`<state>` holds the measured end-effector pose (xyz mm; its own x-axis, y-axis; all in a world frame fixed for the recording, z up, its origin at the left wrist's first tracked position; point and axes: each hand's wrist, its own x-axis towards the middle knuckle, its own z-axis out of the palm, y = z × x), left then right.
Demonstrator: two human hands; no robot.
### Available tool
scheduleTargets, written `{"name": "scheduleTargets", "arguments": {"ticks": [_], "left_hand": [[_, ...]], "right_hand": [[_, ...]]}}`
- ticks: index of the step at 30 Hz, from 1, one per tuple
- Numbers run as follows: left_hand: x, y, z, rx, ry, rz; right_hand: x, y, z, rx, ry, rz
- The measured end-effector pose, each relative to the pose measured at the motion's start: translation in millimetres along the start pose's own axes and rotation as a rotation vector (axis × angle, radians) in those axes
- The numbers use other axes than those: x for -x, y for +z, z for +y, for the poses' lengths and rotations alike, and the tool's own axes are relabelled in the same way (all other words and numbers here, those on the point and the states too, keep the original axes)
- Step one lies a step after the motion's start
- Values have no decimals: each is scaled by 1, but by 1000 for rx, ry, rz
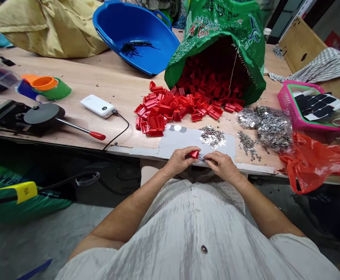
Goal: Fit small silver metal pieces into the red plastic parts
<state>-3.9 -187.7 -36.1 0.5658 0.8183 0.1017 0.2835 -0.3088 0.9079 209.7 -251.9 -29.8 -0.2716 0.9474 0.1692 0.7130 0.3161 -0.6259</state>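
Observation:
My left hand (180,160) is closed around a small red plastic part (193,154) at the table's front edge. My right hand (222,165) is pinched on a thin metal piece (205,158) that touches the red part. Both hands hover over a grey cardboard sheet (184,142). A small heap of shiny metal clips (213,136) lies on that sheet just beyond my hands. Farther back, a pile of red plastic parts (170,111) spills from a green woven sack (216,42) lying on its side.
A blue basin (134,35) with dark pieces stands at the back. A white power bank (97,105) with a cable, a black tool with a red-tipped handle (41,116), a pink basket (310,109), bags of metal parts (272,124) and an orange plastic bag (318,163) surround the work spot.

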Motion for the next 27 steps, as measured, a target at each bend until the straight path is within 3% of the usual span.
{"name": "scheduleTargets", "arguments": {"ticks": [15, 27], "left_hand": [[-2, -1, 1, 92, 13, 40], [-2, 2, 3, 103, -23, 53]], "right_hand": [[-5, 4, -2, 42, -38, -32], [-10, 16, -36, 271, 149, -41]]}}
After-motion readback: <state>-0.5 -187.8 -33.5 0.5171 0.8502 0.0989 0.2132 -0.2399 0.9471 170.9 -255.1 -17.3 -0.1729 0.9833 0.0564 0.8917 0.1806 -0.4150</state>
